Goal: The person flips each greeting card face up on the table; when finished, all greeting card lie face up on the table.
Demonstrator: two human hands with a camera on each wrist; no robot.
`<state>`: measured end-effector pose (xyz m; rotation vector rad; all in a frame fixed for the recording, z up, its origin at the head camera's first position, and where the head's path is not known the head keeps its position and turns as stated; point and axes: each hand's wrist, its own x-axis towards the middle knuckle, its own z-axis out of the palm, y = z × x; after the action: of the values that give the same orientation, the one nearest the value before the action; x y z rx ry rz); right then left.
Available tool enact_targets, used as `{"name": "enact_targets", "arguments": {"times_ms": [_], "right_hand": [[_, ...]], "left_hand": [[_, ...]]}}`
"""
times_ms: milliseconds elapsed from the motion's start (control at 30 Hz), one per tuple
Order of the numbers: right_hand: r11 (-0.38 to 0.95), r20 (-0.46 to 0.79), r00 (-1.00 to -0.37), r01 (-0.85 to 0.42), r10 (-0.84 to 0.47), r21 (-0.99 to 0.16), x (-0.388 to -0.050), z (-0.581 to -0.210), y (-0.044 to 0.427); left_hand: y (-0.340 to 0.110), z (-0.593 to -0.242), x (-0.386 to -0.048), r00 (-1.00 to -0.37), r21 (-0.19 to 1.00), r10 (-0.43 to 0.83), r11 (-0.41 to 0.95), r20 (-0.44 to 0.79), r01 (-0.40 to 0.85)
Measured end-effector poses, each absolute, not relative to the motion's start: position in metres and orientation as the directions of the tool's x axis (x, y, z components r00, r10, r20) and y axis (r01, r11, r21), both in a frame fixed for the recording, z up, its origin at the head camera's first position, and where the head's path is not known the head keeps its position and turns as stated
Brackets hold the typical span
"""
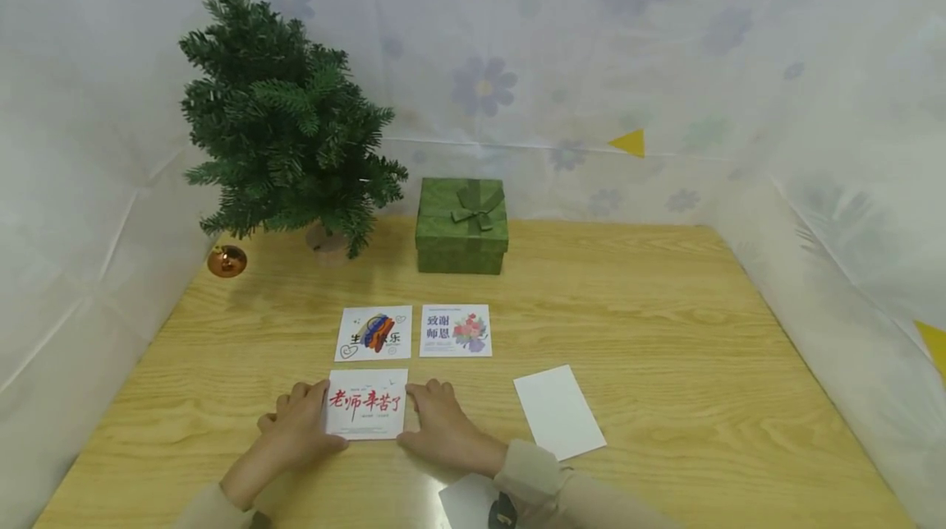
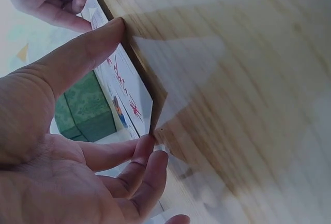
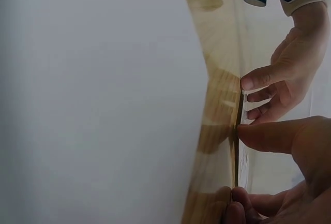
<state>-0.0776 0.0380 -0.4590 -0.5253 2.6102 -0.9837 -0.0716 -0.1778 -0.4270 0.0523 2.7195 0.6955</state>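
Note:
A white card with red Chinese lettering (image 1: 367,404) lies in front of me on the table, its near edge toward me. My left hand (image 1: 299,422) holds it by the left side, thumb at the near edge and a fingertip by the corner, as the left wrist view shows. From the opposite side my right hand (image 1: 447,428) grips the card, thumb near the lower right corner and fingers along the right edge. Just beyond lie a birthday card with a colourful drawing (image 1: 373,333) and a card with a flower bouquet (image 1: 456,330), side by side.
A blank white card (image 1: 559,411) lies tilted at right. Another white card (image 1: 467,499) is partly hidden under my right forearm. At the back stand a green gift box (image 1: 462,227) with a bow and a small Christmas tree (image 1: 284,118) with a copper-coloured bauble (image 1: 227,261).

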Motion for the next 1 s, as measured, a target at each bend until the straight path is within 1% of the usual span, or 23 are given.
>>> {"name": "enact_targets", "arguments": {"times_ms": [433, 567, 733, 867, 1000], "right_hand": [[0.736, -0.153, -0.88, -0.267, -0.449, -0.622, -0.078, -0.465, 0.038], [0.726, -0.163, -0.869, -0.271, -0.467, -0.632, -0.077, -0.459, 0.04], [0.697, -0.153, -0.865, -0.267, -0.478, -0.666, -0.076, -0.447, 0.049], [0.67, -0.105, -0.875, -0.28, -0.473, -0.688, -0.077, -0.438, 0.058], [0.663, -0.039, -0.884, -0.319, -0.466, -0.677, -0.078, -0.432, 0.069]], "left_hand": [[-0.178, -0.426, -0.072, -0.94, 0.45, 0.119, 0.892, -0.32, -0.04], [-0.177, -0.426, -0.072, -0.939, 0.441, 0.13, 0.897, -0.319, -0.026], [-0.175, -0.424, -0.071, -0.94, 0.461, 0.155, 0.887, -0.304, -0.003], [-0.166, -0.417, -0.074, -0.942, 0.483, 0.165, 0.875, -0.293, 0.004], [-0.153, -0.41, -0.079, -0.941, 0.513, 0.207, 0.857, -0.269, 0.042]]}}
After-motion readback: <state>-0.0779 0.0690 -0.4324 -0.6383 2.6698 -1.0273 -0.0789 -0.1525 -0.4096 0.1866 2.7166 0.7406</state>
